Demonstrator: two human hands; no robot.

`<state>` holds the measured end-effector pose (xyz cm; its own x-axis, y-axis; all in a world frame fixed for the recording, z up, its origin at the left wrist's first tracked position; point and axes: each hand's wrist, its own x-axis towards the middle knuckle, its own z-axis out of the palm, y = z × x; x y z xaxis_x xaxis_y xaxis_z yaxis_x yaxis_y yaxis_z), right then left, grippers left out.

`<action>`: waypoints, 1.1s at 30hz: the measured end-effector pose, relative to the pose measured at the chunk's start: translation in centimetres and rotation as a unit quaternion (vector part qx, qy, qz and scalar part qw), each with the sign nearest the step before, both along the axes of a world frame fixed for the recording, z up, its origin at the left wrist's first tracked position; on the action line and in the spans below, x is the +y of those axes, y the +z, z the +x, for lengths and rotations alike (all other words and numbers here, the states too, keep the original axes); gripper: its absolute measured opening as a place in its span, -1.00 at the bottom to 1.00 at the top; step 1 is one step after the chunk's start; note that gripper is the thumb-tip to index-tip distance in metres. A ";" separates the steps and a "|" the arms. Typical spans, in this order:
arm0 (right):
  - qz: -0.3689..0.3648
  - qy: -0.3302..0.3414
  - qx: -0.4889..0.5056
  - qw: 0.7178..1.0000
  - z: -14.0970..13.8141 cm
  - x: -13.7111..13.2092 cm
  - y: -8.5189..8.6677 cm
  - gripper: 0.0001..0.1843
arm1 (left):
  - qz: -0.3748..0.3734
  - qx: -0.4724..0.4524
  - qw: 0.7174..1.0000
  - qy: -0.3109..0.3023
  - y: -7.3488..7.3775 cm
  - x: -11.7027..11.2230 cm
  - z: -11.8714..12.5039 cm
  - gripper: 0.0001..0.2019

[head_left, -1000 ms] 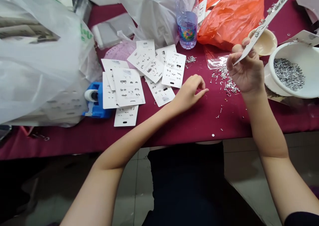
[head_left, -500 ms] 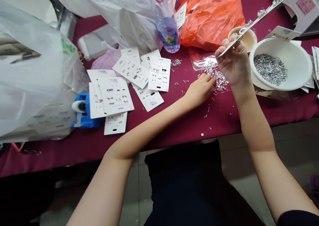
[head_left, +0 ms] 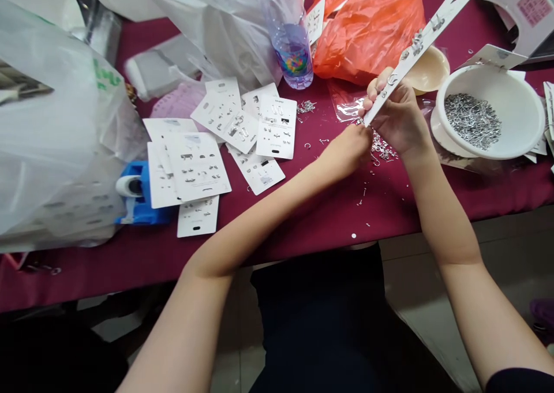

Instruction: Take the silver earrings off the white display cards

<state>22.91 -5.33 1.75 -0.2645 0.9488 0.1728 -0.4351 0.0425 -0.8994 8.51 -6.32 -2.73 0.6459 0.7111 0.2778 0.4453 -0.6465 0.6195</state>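
Observation:
In my right hand [head_left: 400, 113] is a white earring card [head_left: 415, 52], held tilted and nearly edge-on by its lower end, with small silver earrings standing out of its face. My left hand [head_left: 352, 148] is closed, its fingertips drawn together at the card's lower corner; what they pinch is hidden. Just below the card, a loose pile of small silver earring parts [head_left: 381, 148] lies on the dark red tablecloth [head_left: 311, 208]. Farther right stands a white bowl [head_left: 519, 124] filled with silver earring hooks [head_left: 472, 122].
Several filled earring cards [head_left: 201, 165] lie overlapping at left, near a blue tape dispenser [head_left: 149, 194] and a large white plastic bag [head_left: 56, 145]. Behind are a water bottle [head_left: 292, 52], an orange bag [head_left: 367, 29] and a beige bowl [head_left: 428, 70].
My right hand has lowered the card and turned its face more toward me. My left hand has risen slightly from the pile of parts to the card's lower corner.

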 end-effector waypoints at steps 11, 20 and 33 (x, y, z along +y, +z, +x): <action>-0.092 0.232 0.085 0.965 -6.6 -4.2 -1.7 -0.55 | -0.122 -0.298 0.942 0.096 4.0 -5.1 -10.9 -0.81; -0.137 0.229 0.029 0.963 -7.1 -5.0 -1.6 -0.47 | -0.174 -0.355 0.917 0.051 4.5 -6.6 -10.5 -0.75; -0.117 0.231 -0.009 0.966 -7.0 -5.1 -1.3 -0.45 | -0.144 -0.320 0.936 0.027 4.2 -6.5 -10.8 -0.81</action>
